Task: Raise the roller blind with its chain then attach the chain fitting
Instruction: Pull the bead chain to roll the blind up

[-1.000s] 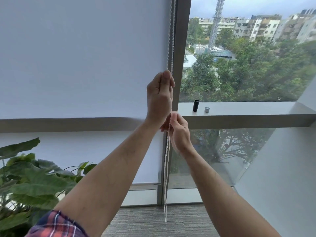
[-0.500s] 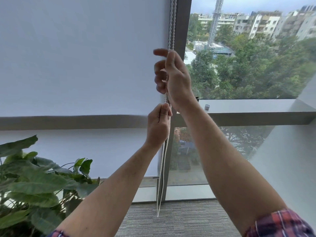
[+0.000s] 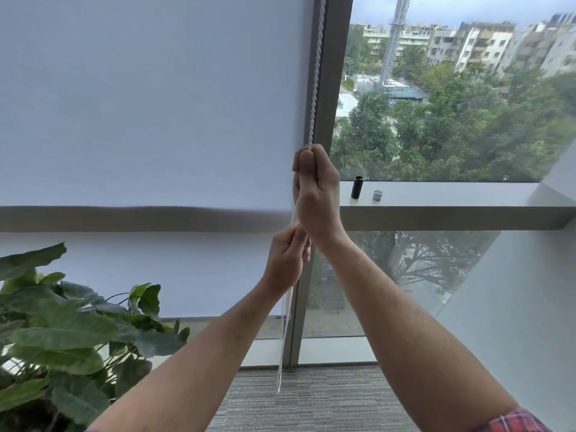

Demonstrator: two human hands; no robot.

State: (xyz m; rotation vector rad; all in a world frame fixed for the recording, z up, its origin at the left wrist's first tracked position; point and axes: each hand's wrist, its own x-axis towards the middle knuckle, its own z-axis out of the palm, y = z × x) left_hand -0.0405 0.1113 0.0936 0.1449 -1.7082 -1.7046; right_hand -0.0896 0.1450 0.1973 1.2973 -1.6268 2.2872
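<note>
Beside the blind [image 3: 149, 104] edge, chain [image 3: 315, 73].

On the grey window ledge [image 3: 452, 199] ahead of you stands a small black plastic cylinder [image 3: 357, 187], upright, and just beside it to the right a short silver metal cap [image 3: 377, 195], the two apart.

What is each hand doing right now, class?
Left hand: closed, pinching the chain.
Right hand: closed, gripping the chain higher up.
</note>
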